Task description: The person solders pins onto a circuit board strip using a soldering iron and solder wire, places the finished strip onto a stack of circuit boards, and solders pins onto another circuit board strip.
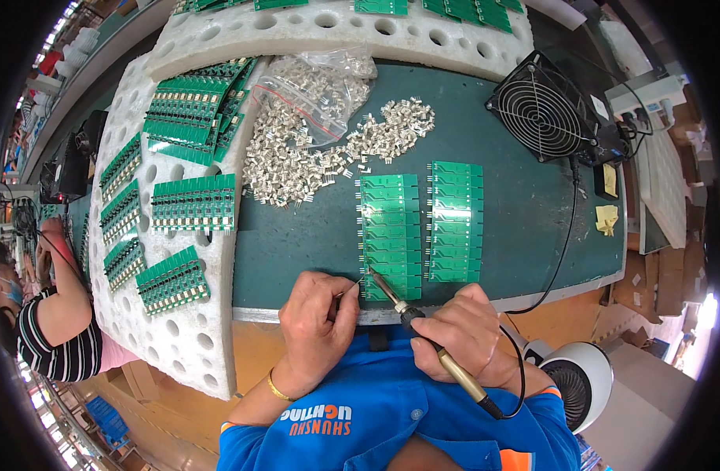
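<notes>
My right hand [466, 334] grips a soldering iron [454, 372] with a gold-coloured handle and a black collar. Its tip slants up and left onto the lower left edge of a green circuit board panel [391, 224]. Beside that same corner, my left hand [317, 318] is closed in a pinch on what looks like thin solder wire [355, 285], mostly covered by the fingers. A second green panel [454, 220] lies just to the right, parallel to the first. Small pins stick out along the left edges of both panels.
Small white connectors [285, 161] are heaped behind the panels, beside a clear plastic bag [317, 90]. White perforated foam [171, 330] at the left carries finished-looking boards [193, 202]. A black fan [537, 110] with a cable stands back right; a co-worker [58, 330] sits far left.
</notes>
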The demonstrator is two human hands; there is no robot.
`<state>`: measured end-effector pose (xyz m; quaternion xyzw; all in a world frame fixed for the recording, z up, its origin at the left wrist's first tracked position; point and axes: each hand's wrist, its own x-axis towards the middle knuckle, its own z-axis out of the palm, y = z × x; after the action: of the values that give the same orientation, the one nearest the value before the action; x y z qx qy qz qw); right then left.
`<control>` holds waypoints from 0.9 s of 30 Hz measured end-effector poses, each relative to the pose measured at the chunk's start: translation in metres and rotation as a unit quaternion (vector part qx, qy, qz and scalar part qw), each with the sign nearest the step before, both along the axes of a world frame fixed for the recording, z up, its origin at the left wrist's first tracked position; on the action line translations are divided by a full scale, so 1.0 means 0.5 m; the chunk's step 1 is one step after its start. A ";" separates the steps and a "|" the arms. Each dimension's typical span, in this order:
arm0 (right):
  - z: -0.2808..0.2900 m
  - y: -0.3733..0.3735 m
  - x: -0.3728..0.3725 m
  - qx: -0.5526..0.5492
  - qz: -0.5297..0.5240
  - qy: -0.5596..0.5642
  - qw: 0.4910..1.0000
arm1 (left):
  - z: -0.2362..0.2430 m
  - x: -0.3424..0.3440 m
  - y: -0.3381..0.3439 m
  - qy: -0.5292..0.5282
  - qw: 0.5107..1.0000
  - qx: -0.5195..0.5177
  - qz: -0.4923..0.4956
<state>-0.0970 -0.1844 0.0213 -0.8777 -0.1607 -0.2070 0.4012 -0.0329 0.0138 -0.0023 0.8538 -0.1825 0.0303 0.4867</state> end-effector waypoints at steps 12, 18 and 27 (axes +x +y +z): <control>0.005 -0.001 -0.007 -0.005 0.011 0.004 1.000 | -0.002 -0.004 0.006 -0.008 1.000 0.000 -0.015; 0.005 0.000 -0.009 -0.008 0.013 0.006 1.000 | -0.006 -0.005 0.007 -0.009 1.000 -0.003 -0.018; 0.005 0.002 -0.019 -0.042 0.019 0.001 0.999 | -0.009 -0.004 0.008 -0.018 1.000 -0.011 -0.021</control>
<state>-0.1063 -0.1834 0.0237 -0.8909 -0.1855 -0.1913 0.3677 -0.0350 0.0175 -0.0067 0.8438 -0.2088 0.0378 0.4929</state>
